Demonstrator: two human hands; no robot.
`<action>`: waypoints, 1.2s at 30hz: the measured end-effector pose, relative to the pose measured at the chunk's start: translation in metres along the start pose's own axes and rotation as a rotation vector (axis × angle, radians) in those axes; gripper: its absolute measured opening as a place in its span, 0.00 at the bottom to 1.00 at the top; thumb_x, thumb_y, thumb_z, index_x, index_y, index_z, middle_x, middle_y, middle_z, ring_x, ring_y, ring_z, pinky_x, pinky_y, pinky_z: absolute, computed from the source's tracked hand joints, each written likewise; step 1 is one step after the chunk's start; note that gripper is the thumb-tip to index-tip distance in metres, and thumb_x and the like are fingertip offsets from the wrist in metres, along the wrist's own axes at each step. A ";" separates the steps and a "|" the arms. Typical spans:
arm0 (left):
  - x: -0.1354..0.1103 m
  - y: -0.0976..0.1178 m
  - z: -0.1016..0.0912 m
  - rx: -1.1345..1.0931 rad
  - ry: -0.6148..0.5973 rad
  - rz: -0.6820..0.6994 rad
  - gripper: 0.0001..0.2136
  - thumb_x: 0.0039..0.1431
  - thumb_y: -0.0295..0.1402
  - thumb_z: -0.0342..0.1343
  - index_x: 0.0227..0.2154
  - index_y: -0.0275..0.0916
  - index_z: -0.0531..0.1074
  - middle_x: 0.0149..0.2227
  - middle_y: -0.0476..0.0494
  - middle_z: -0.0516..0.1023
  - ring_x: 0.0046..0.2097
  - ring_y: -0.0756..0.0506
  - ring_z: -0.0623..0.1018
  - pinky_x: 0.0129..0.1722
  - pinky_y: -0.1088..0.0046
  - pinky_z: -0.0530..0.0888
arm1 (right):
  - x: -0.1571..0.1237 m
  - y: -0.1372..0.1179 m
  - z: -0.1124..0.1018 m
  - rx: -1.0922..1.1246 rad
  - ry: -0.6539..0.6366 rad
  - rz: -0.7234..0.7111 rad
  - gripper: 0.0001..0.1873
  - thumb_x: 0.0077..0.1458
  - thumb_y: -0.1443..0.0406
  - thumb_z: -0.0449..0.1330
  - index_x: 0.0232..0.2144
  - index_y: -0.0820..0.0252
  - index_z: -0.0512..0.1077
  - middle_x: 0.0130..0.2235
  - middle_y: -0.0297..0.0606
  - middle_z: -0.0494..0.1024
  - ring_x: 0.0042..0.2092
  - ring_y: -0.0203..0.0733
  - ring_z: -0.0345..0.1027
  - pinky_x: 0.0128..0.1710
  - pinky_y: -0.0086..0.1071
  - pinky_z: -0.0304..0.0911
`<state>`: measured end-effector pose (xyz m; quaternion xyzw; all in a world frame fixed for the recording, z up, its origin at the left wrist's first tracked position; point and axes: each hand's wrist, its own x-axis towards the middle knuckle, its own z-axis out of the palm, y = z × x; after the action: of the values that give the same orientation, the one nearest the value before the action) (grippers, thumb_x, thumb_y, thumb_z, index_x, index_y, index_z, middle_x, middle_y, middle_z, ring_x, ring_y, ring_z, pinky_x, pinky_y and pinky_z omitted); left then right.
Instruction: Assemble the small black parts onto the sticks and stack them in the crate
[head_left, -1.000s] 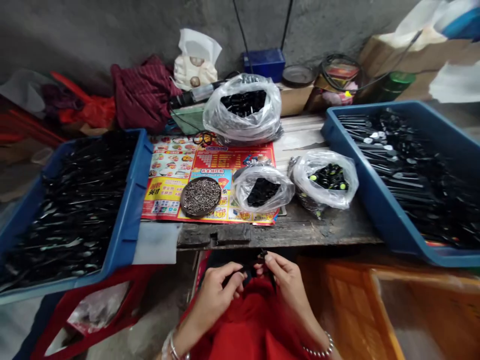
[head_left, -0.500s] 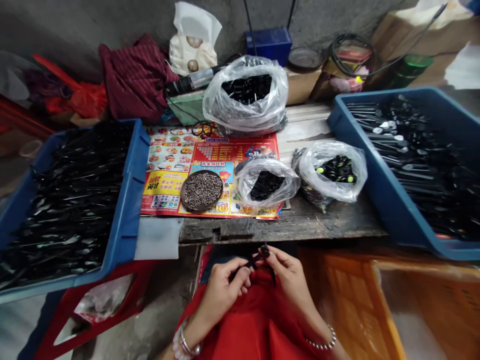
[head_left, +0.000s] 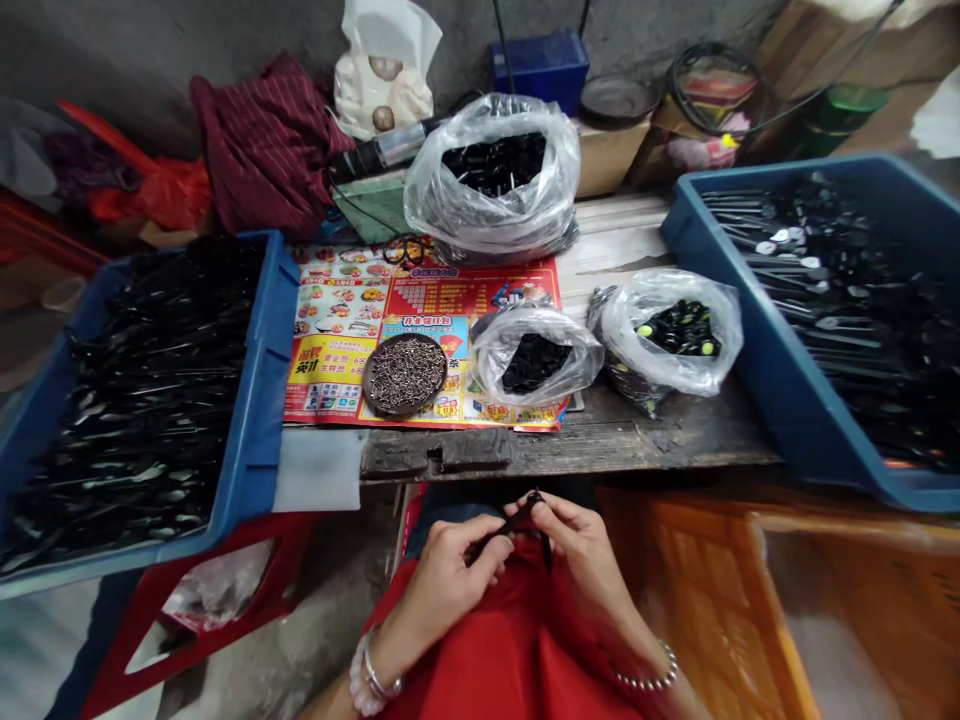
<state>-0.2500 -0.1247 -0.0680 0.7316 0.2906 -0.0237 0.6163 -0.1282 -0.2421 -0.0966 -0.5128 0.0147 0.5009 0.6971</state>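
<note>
Above my lap, my left hand (head_left: pixel 459 562) is closed round one end of a slender black part (head_left: pixel 519 515). My right hand (head_left: pixel 576 548) pinches the other end, where a short black piece hangs down. How the pieces join is hidden by my fingers. Beyond my hands, on the bench, stands a round dark dish (head_left: pixel 403 408) full of small shiny metal pins. Beside it sits a clear plastic bag (head_left: pixel 491 375) with small black pieces. A second bag (head_left: pixel 634 372), farther right, holds black pieces with yellow-green spots.
A blue tray (head_left: pixel 259 400) heaped with black parts stands at left, another blue tray (head_left: pixel 765 390) at right. A larger bag (head_left: pixel 435 215) of black pieces stands at the back. Printed flyers (head_left: pixel 330 330) lie on the wooden bench (head_left: pixel 622 445). An orange crate (head_left: pixel 697 570) is at lower right.
The black part has tilted a little between my hands, its right end raised. Both hands keep their hold. The view has shifted slightly.
</note>
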 end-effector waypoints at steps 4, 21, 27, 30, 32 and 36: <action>0.006 0.007 -0.012 0.003 0.077 0.062 0.09 0.59 0.37 0.58 0.36 0.37 0.77 0.32 0.45 0.79 0.32 0.48 0.77 0.29 0.79 0.72 | -0.002 -0.005 0.000 -0.029 -0.038 -0.002 0.18 0.46 0.52 0.73 0.30 0.61 0.82 0.31 0.41 0.82 0.33 0.42 0.74 0.38 0.31 0.69; 0.031 0.030 -0.032 0.014 -0.049 0.120 0.04 0.51 0.27 0.60 0.28 0.36 0.80 0.29 0.46 0.81 0.33 0.47 0.77 0.36 0.75 0.69 | -0.001 -0.012 -0.005 -0.352 -0.331 -0.028 0.25 0.53 0.46 0.64 0.26 0.65 0.77 0.25 0.35 0.73 0.20 0.31 0.62 0.21 0.26 0.57; 0.030 0.038 -0.031 0.048 -0.039 0.096 0.05 0.49 0.26 0.59 0.26 0.36 0.80 0.28 0.47 0.81 0.32 0.47 0.77 0.35 0.75 0.69 | 0.000 -0.004 -0.006 -0.319 -0.320 0.028 0.29 0.50 0.42 0.64 0.24 0.65 0.75 0.21 0.35 0.71 0.17 0.30 0.57 0.17 0.25 0.52; 0.029 0.047 -0.031 0.165 -0.052 0.080 0.07 0.48 0.23 0.58 0.27 0.38 0.81 0.28 0.49 0.82 0.32 0.48 0.77 0.34 0.76 0.68 | 0.004 -0.006 -0.005 -0.351 -0.312 0.007 0.32 0.49 0.39 0.62 0.21 0.64 0.74 0.18 0.33 0.67 0.16 0.30 0.54 0.16 0.25 0.48; 0.032 0.057 -0.035 0.236 -0.082 0.114 0.09 0.49 0.22 0.58 0.30 0.40 0.81 0.31 0.50 0.83 0.34 0.48 0.78 0.37 0.76 0.69 | 0.009 -0.015 -0.004 -0.407 -0.316 -0.047 0.33 0.49 0.38 0.61 0.21 0.65 0.75 0.19 0.34 0.67 0.20 0.32 0.56 0.19 0.26 0.52; 0.054 0.095 -0.061 0.311 -0.035 0.323 0.10 0.54 0.24 0.57 0.37 0.41 0.81 0.36 0.49 0.84 0.37 0.47 0.79 0.40 0.75 0.71 | 0.011 -0.039 -0.005 -0.587 -0.296 -0.207 0.35 0.50 0.37 0.59 0.22 0.64 0.77 0.22 0.37 0.70 0.25 0.36 0.60 0.25 0.28 0.58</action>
<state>-0.1815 -0.0541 0.0099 0.8543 0.1516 0.0182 0.4968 -0.0924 -0.2374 -0.0780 -0.6120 -0.2836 0.4796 0.5613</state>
